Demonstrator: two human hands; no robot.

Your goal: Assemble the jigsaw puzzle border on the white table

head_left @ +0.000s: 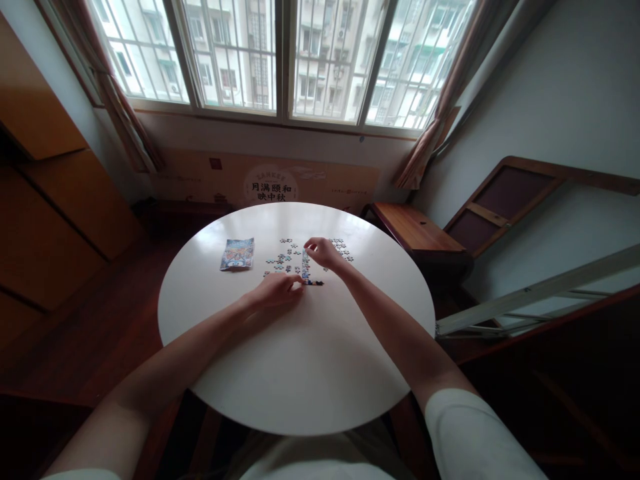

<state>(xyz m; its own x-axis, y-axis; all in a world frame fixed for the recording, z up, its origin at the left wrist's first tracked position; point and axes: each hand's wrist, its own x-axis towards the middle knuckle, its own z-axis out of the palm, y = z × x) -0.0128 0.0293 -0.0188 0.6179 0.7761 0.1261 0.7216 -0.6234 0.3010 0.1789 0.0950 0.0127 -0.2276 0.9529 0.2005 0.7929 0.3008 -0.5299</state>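
Small jigsaw pieces are joined into an L-shaped strip (305,261) on the white round table (300,360). My left hand (280,288) lies at the strip's lower left corner, its thumb and curled fingers pressed against that end. At the strip's far end my right hand (323,251) is closed in a pinch, thumb and forefinger together; whatever is between them is too small to make out. Loose jigsaw pieces (280,260) are scattered left of the strip. More pieces (343,248) lie in rows right of my right hand, which partly hides them.
A colourful printed sheet or packet (238,255) lies at the table's left. Beyond the right edge stands a wooden bench-like seat (417,227). A folded frame (505,193) leans by the right wall. Barred windows (280,60) are at the back, wooden cabinets (55,220) at left.
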